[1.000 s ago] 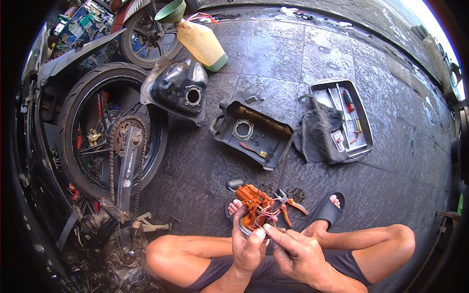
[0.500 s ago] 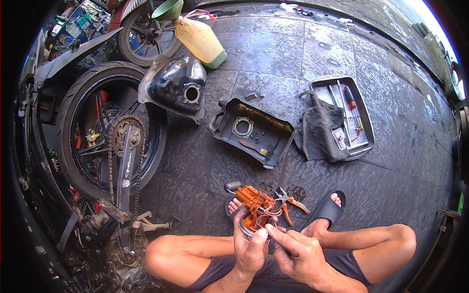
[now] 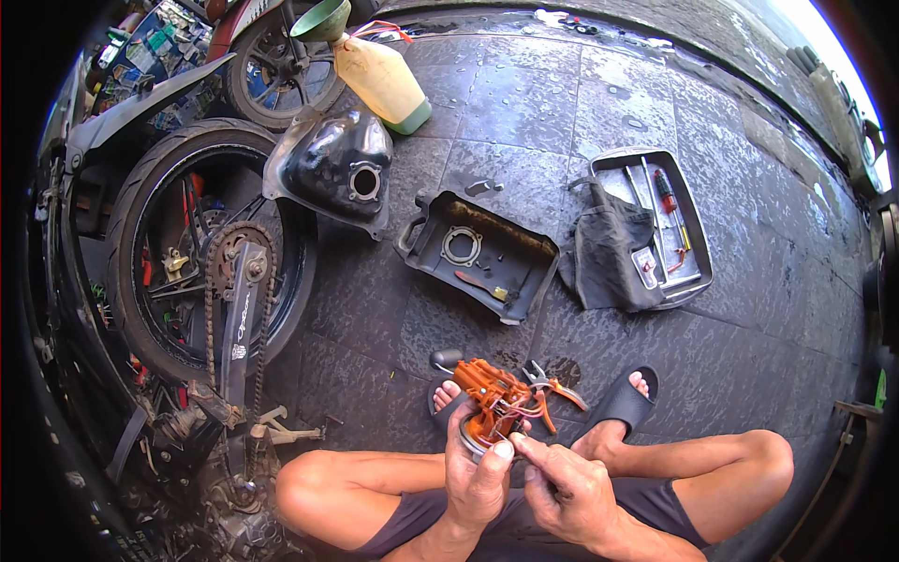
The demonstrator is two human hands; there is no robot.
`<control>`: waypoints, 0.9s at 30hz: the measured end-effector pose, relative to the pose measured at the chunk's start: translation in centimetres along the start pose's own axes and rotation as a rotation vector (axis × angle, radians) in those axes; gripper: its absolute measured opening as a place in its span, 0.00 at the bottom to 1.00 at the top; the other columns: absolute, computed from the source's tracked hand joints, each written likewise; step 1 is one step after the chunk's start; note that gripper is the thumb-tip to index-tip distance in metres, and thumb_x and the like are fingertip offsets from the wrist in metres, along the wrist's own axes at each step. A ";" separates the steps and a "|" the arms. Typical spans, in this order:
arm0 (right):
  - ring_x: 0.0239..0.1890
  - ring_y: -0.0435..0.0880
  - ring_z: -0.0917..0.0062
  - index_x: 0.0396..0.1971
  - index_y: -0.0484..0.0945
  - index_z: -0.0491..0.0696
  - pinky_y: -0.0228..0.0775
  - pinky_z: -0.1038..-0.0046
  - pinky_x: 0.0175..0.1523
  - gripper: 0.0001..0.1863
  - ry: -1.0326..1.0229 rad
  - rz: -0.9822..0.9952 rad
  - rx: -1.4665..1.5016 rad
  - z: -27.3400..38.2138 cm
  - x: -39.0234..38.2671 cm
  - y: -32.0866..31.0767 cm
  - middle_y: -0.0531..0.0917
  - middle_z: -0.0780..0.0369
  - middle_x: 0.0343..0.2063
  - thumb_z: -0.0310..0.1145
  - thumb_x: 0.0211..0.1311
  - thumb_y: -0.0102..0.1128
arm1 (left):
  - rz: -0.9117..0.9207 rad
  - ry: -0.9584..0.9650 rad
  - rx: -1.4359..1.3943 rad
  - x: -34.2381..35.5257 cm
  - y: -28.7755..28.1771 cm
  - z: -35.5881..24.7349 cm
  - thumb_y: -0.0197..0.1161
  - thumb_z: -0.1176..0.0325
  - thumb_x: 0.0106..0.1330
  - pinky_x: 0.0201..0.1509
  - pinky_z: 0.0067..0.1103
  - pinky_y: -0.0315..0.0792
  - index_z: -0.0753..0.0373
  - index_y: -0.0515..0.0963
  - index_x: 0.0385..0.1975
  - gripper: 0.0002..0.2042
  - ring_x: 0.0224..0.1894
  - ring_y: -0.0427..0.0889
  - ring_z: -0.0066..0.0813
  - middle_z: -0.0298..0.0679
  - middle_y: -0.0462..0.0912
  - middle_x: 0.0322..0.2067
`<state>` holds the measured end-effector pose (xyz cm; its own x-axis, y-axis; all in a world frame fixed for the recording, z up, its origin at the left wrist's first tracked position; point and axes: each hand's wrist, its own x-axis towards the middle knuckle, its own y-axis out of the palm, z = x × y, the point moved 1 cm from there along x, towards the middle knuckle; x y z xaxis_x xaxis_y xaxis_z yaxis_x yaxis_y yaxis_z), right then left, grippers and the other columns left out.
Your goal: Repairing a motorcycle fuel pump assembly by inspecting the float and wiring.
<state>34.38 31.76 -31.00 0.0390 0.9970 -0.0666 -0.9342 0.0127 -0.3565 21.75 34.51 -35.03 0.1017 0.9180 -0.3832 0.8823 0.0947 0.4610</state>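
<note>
While the left hand (image 3: 478, 480) has its fingers clamped on the orange assembly (image 3: 489, 386) near the round base (image 3: 479, 435), the right hand (image 3: 573, 492) is in close by the wires (image 3: 524, 405). Right thumb and index bunched there; can't tell if they grip a wire. Assembly is held tilted above the floor (image 3: 361, 375), dark float (image 3: 448, 358) at far left. Pliers (image 3: 567, 394) just beyond. Metal ring (image 3: 446, 247) lies in the black tray (image 3: 524, 269), tool case (image 3: 697, 220) to the right.
</note>
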 end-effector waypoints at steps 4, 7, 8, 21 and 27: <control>0.21 0.81 0.74 0.40 0.78 0.39 0.76 0.74 0.30 0.11 -0.093 -0.053 -0.015 0.1 0.3 -2.8 0.82 0.59 0.27 0.17 0.56 0.58 | 0.089 -0.155 0.122 -0.5 0.0 -1.9 0.65 0.64 0.61 0.49 0.29 0.82 0.75 0.54 0.63 0.36 0.49 0.81 0.35 0.51 0.74 0.53; 0.22 0.81 0.75 0.37 0.78 0.42 0.77 0.73 0.30 0.09 -0.150 -0.077 -0.118 2.3 2.0 -5.6 0.81 0.60 0.32 0.19 0.54 0.61 | 0.189 -0.264 0.210 -0.8 -0.4 -2.4 0.62 0.70 0.62 0.47 0.27 0.83 0.77 0.52 0.63 0.34 0.51 0.79 0.33 0.52 0.72 0.54; 0.22 0.80 0.75 0.37 0.78 0.43 0.77 0.72 0.29 0.11 -0.162 0.017 -0.214 3.1 2.9 -6.3 0.81 0.60 0.33 0.20 0.52 0.63 | 0.194 -0.321 0.231 -0.9 -0.4 -2.6 0.65 0.67 0.61 0.51 0.25 0.79 0.78 0.55 0.62 0.35 0.52 0.78 0.31 0.52 0.73 0.52; 0.29 0.85 0.66 0.36 0.82 0.50 0.78 0.63 0.35 0.12 -0.027 0.497 -0.467 2.3 5.7 -6.2 0.81 0.65 0.31 0.33 0.50 0.67 | 0.248 -0.211 0.498 -1.4 -0.4 -2.4 0.75 0.61 0.56 0.53 0.24 0.74 0.75 0.60 0.62 0.39 0.48 0.78 0.26 0.45 0.78 0.45; 0.28 0.84 0.60 0.41 0.78 0.48 0.77 0.61 0.29 0.17 -0.032 0.520 -0.410 1.5 5.5 -6.3 0.79 0.60 0.30 0.33 0.50 0.66 | 0.272 -0.218 0.540 -1.5 -0.5 -3.0 0.80 0.59 0.51 0.54 0.27 0.76 0.74 0.58 0.63 0.46 0.49 0.81 0.33 0.50 0.79 0.47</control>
<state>39.95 37.32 -27.76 -0.3973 0.8671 -0.3005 -0.6176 -0.4949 -0.6113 19.75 34.24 -32.28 0.3957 0.7769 -0.4897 0.9130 -0.3903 0.1184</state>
